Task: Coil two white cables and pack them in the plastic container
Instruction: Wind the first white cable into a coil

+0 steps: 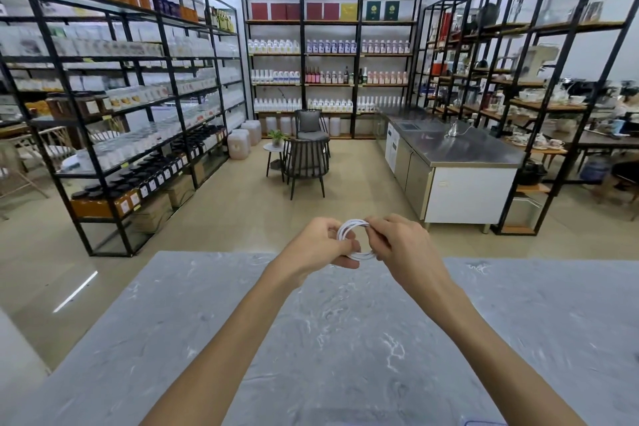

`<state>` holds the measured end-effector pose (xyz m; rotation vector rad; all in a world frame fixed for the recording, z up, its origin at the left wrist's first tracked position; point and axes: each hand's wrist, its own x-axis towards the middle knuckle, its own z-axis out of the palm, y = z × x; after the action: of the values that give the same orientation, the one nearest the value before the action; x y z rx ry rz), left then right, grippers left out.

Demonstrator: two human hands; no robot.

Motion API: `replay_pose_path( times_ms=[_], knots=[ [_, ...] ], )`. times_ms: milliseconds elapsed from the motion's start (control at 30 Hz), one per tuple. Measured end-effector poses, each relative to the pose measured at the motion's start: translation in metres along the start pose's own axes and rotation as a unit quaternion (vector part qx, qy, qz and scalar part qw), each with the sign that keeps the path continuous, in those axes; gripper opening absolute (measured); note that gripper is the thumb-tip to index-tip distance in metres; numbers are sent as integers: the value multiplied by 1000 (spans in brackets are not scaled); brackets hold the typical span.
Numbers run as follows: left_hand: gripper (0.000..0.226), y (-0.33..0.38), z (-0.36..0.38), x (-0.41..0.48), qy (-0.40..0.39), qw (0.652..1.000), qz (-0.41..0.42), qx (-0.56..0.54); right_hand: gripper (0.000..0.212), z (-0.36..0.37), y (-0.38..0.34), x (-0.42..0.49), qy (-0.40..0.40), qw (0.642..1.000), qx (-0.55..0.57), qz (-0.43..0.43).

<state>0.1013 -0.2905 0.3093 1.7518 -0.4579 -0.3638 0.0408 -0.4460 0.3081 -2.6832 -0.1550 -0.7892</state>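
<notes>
A white cable (349, 230) is wound into a small round coil and held in the air above the far edge of the grey marble table (345, 322). My left hand (318, 245) grips the coil's left and lower side. My right hand (397, 239) pinches its upper right part between thumb and fingers. At the bottom edge of the view a thin bluish rim (480, 423) shows, perhaps the plastic container; I cannot tell. A second cable is not in view.
Beyond the table lies a tiled floor with black metal shelving (114, 97) on the left, back and right. Two dark chairs (306, 162) stand in the middle. A steel counter (449, 149) stands at the right.
</notes>
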Motion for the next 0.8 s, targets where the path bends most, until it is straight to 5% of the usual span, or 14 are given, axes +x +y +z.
replay_pose_path(
  times_ms=[267,433,567,800],
  knots=[
    [10,-10,13,5,123,974,25,187,25,3,-1,-3,-2,1000,25,-9],
    [16,-19,10,7,14,997,-19,-67,23,1,4,-5,12,998,68,8],
    [34,-25,1,2,-112,964,-44,-236,30,-1,12,-3,5,993,109,41],
    [40,-30,-13,-5,-148,955,-42,-255,30,4,18,-1,-8,984,170,44]
  ],
)
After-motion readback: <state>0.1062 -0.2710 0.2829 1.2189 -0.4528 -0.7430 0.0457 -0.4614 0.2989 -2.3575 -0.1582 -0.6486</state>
